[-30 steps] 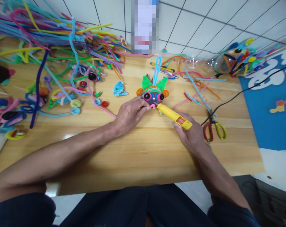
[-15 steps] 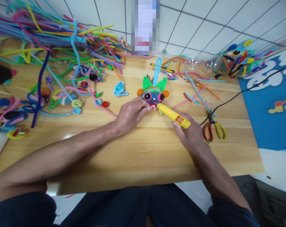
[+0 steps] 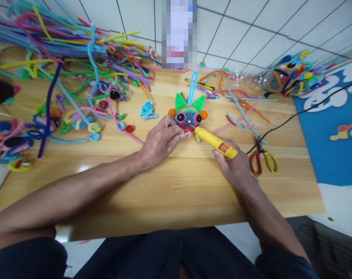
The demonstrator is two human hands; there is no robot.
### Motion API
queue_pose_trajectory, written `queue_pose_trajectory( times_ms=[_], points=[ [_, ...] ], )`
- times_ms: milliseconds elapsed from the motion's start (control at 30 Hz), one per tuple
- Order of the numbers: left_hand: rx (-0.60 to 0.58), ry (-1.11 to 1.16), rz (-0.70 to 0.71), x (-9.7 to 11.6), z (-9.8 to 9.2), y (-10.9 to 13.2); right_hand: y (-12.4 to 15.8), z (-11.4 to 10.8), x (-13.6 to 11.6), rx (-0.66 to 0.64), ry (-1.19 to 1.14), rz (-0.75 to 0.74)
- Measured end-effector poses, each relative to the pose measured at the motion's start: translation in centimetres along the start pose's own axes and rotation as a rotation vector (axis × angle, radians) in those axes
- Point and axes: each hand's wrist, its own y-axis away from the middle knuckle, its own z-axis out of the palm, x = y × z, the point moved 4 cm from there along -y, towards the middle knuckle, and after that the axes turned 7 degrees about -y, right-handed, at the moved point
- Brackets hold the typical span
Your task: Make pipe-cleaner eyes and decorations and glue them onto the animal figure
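Observation:
A small pipe-cleaner animal face with green ears, orange side coils and a blue loop on top lies near the middle of the wooden table. My left hand rests beside it, fingers closed, pinching a small pink pipe-cleaner piece at the face's lower edge. My right hand grips a yellow glue gun, whose tip points at the lower right of the face, close to the pink piece.
A large heap of coloured pipe cleaners and coiled pieces covers the table's left and back. Red-and-yellow scissors lie right of my right hand, beside a black cord. A clear container of finished pieces stands back right.
Almost nothing moves. My left hand's fingers have shifted slightly up against the face, and the glue gun tip stays at its lower right.

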Motion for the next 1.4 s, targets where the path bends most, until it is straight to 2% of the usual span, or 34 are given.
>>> queue_pose_trajectory(
  times_ms=[133, 300, 400, 600, 867, 1400],
  points=[
    [0.007, -0.11, 0.031, -0.1, -0.4, -0.1, 0.1, 0.0, 0.0, 0.021, -0.006, -0.01],
    [-0.081, -0.111, 0.117, -0.5, 0.2, -0.5, 0.2, 0.1, 0.1, 0.016, -0.001, 0.003],
    [-0.114, -0.121, 0.112, -0.8, 0.6, -0.5, 0.2, 0.2, 0.1, 0.002, -0.003, 0.024],
    [-0.082, -0.121, 0.127, -0.7, 0.7, -0.3, 0.2, 0.2, 0.1, 0.015, 0.005, -0.01],
    [-0.104, -0.127, 0.11, -0.8, 0.9, -0.3, 0.3, 0.4, 0.2, -0.021, 0.011, 0.002],
    [-0.107, -0.117, 0.111, -0.7, 0.9, -0.3, 0.2, 0.3, 0.1, -0.001, -0.003, 0.0]
  ],
)
